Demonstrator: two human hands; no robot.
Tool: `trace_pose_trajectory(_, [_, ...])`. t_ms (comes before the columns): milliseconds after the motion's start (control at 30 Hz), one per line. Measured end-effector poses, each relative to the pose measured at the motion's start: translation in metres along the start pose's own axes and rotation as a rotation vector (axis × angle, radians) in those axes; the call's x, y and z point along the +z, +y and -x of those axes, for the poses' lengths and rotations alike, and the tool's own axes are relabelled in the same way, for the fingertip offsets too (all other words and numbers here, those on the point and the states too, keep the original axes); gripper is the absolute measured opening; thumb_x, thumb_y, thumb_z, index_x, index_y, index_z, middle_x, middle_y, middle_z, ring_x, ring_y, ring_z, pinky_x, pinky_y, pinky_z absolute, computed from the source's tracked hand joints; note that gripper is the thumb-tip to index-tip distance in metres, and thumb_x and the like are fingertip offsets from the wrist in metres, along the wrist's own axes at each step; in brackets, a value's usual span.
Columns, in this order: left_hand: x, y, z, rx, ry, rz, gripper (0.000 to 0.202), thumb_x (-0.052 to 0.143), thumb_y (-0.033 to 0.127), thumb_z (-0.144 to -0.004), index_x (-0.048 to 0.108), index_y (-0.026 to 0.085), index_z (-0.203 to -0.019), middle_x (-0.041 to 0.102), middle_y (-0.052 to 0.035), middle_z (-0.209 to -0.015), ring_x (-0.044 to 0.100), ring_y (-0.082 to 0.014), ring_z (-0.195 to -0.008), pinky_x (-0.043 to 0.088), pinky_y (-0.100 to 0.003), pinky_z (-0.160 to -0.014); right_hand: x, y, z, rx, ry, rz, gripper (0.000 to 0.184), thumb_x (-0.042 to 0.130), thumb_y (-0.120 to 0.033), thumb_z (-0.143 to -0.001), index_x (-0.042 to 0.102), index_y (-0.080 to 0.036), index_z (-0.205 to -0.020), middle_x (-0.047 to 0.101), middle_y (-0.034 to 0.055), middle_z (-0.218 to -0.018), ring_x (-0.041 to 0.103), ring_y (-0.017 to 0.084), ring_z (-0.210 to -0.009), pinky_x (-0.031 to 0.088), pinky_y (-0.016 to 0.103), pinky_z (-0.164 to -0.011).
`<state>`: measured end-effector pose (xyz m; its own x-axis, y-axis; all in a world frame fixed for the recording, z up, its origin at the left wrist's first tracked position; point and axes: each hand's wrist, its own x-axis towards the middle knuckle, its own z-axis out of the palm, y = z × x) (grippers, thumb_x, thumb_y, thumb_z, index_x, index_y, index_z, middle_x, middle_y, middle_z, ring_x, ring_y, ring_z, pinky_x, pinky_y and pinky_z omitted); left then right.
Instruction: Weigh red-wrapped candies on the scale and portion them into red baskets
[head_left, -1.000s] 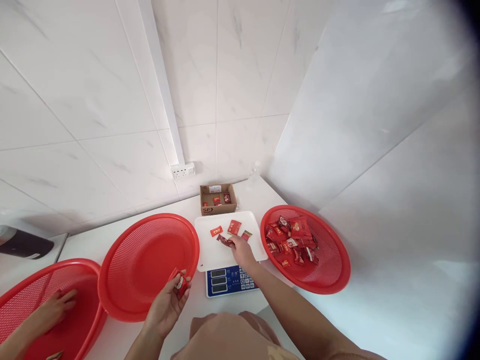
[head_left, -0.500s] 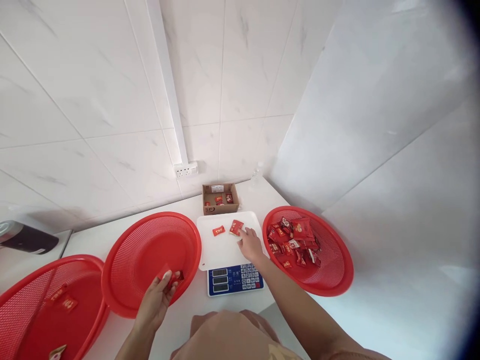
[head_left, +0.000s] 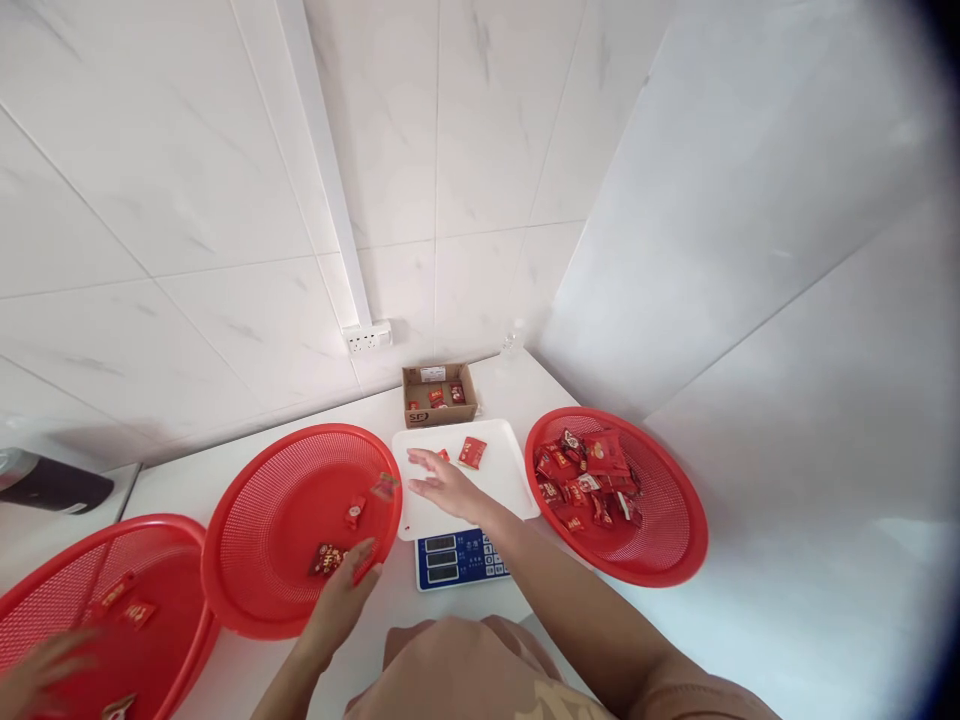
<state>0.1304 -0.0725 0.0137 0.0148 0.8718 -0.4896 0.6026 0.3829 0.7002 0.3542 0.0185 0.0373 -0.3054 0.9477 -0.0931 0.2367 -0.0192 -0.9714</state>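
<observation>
My right hand (head_left: 446, 485), its fingers spread and holding nothing, hovers over the left part of the white scale pan (head_left: 502, 490). On that pan lie a flat red packet (head_left: 472, 453) and a small red packet (head_left: 443, 455) that my hand partly hides. My left hand (head_left: 346, 597) is open at the front right rim of the middle red basket (head_left: 262, 600). In this basket are a dark red packet (head_left: 328, 559) close to my left fingers and a red wrapped sweet (head_left: 355, 512). A blurred small packet (head_left: 385, 487) shows against its right wall.
Several red packets fill part of the right basket (head_left: 667, 480). Behind the scale stands a cardboard box (head_left: 439, 415) with a few packets. Another person's blurred hand (head_left: 49, 665) is over the left basket (head_left: 172, 525). A dark bottle (head_left: 56, 485) lies at far left.
My left hand has let go of its packets, and wrapped sweets now show in the middle basket. My right hand has moved left across the pan. Another person's hand has appeared at left.
</observation>
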Motion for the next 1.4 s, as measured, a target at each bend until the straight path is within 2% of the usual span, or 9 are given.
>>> trace_pose_trajectory(133, [0.012,-0.008,0.002,0.032,-0.024,-0.343,0.06,0.046,0.028,-0.081,0.042,0.011,-0.138,0.043,-0.0149,-0.147,0.026,-0.0283,-0.142,0.019,-0.047,-0.116,-0.023,0.015,-0.022,0.291,0.131,0.563,0.066,0.064,-0.042,-0.077,0.044,-0.028,-0.139,0.027,0.0112,-0.153,0.009,0.034,-0.143,0.013,0.062,-0.109])
trace_pose_trajectory(267, [0.016,-0.012,0.005,0.028,-0.041,-0.554,0.063,0.04,0.025,-0.082,0.035,0.009,-0.143,0.037,-0.0157,-0.15,0.019,-0.0305,-0.144,0.011,-0.053,-0.115,-0.03,0.039,-0.035,0.505,0.108,0.683,0.063,0.055,-0.054,-0.081,0.04,-0.037,-0.14,0.015,0.0064,-0.157,-0.002,0.039,-0.143,0.012,0.071,-0.102])
trace_pose_trajectory(467, [0.012,-0.017,0.004,0.051,-0.088,-0.691,0.064,0.037,0.03,-0.084,0.032,0.013,-0.145,0.039,-0.0134,-0.15,0.025,-0.0292,-0.143,0.02,-0.048,-0.114,0.001,0.054,-0.02,0.115,0.079,0.822,0.02,0.054,-0.031,-0.086,0.069,-0.03,-0.099,0.054,0.0036,-0.129,0.031,0.027,-0.131,0.026,0.052,-0.103])
trace_pose_trajectory(567, [0.011,-0.019,0.004,0.064,-0.1,-0.71,0.064,0.037,0.03,-0.084,0.03,0.014,-0.146,0.041,-0.0107,-0.149,0.028,-0.0286,-0.141,0.022,-0.046,-0.114,0.0,0.069,-0.002,0.015,0.13,0.833,0.021,0.049,-0.018,-0.086,0.069,-0.024,-0.09,0.058,0.0064,-0.117,0.046,0.023,-0.114,0.037,0.041,-0.094])
trace_pose_trajectory(733, [0.011,-0.027,0.005,0.086,-0.101,-0.714,0.063,0.034,0.029,-0.085,0.03,0.013,-0.146,0.044,-0.0108,-0.147,0.032,-0.0301,-0.139,0.024,-0.046,-0.113,-0.017,0.081,0.009,0.058,0.319,0.586,0.026,0.048,-0.003,-0.074,0.067,-0.018,-0.08,0.058,0.0096,-0.111,0.053,0.021,-0.1,0.043,0.037,-0.09])
trace_pose_trajectory(867, [0.009,-0.035,0.001,0.146,-0.099,-0.706,0.063,0.035,0.031,-0.085,0.031,0.012,-0.144,0.048,-0.0131,-0.144,0.037,-0.0292,-0.137,0.028,-0.045,-0.111,-0.002,0.049,-0.001,0.223,0.452,0.183,0.022,0.049,-0.014,-0.081,0.067,-0.017,-0.091,0.063,0.0086,-0.1,0.059,0.021,-0.093,0.047,0.041,-0.09])
trace_pose_trajectory(1067, [0.008,-0.042,-0.008,0.213,-0.103,-0.738,0.064,0.032,0.033,-0.085,0.031,0.005,-0.143,0.052,-0.0175,-0.139,0.046,-0.0292,-0.13,0.034,-0.042,-0.107,0.033,-0.015,-0.007,-0.06,0.083,-0.173,0.055,0.057,-0.05,-0.082,0.052,-0.027,-0.132,0.051,0.005,-0.138,0.046,0.022,-0.128,0.042,0.038,-0.101])
trace_pose_trajectory(1167, [0.008,-0.048,-0.011,0.235,-0.099,-0.694,0.064,0.032,0.034,-0.085,0.032,0.005,-0.142,0.054,-0.0176,-0.137,0.049,-0.0294,-0.127,0.037,-0.043,-0.105,0.017,-0.013,0.003,-0.066,0.144,-0.056,0.058,0.061,-0.051,-0.078,0.053,-0.028,-0.131,0.041,0.0056,-0.146,0.04,0.023,-0.133,0.043,0.039,-0.101])
trace_pose_trajectory(1400, [0.012,-0.064,-0.013,0.27,-0.053,-0.608,0.064,0.032,0.036,-0.082,0.035,0.008,-0.14,0.056,-0.0161,-0.136,0.052,-0.0295,-0.125,0.039,-0.045,-0.103,-0.079,0.06,0.083,0.109,0.713,0.212,0.036,0.051,-0.038,-0.081,0.064,-0.018,-0.108,0.063,0.013,-0.118,0.057,0.024,-0.113,0.047,0.041,-0.096])
